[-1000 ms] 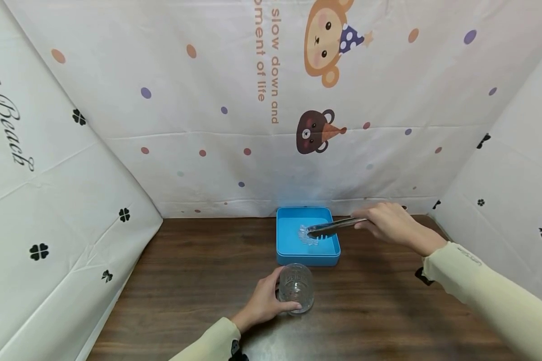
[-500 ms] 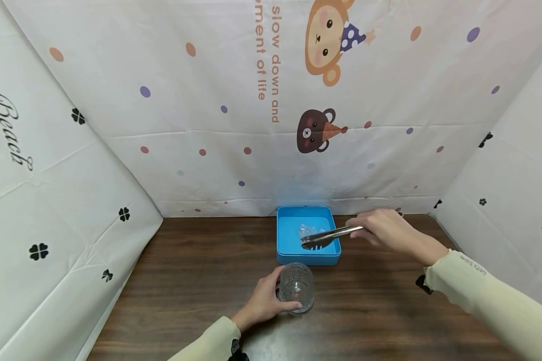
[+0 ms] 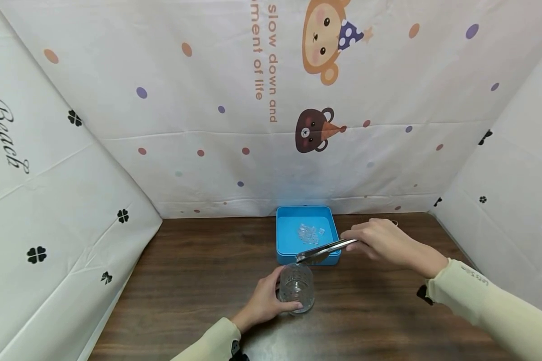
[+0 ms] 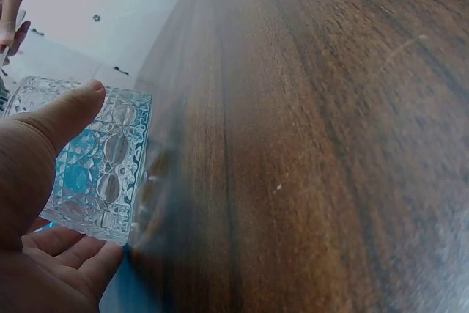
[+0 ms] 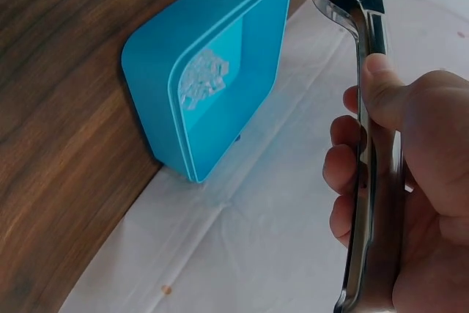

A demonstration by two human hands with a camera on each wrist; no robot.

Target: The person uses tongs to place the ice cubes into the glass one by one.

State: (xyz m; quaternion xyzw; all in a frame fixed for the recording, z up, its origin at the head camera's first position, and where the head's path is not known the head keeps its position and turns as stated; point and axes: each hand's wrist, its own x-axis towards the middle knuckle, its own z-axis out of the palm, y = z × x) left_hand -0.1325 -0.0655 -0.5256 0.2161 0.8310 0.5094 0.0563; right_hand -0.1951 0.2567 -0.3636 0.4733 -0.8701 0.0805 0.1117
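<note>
My left hand (image 3: 266, 299) grips a clear, patterned glass (image 3: 296, 288) standing on the table, thumb on the near side and fingers round the far side. In the left wrist view the cut pattern of the glass (image 4: 110, 159) shows beside the thumb. My right hand (image 3: 384, 243) holds metal serving tongs (image 3: 327, 249), whose tips overlap the far rim of the glass in the head view. Behind the glass sits a blue square box (image 3: 286, 250) with a small heap of clear, ice-like pieces (image 3: 308, 233) in it. What lies between the tong tips is too small to make out.
The brown wooden table (image 3: 198, 271) runs up to a white printed cloth (image 3: 217, 165) at the back, close behind the box. More white cloth hangs along the left (image 3: 72, 225) and right sides.
The tongs have come out of the blue box, moving toward me to the glass rim, and my right hand has lowered with them. My left hand and the glass have stayed put.
</note>
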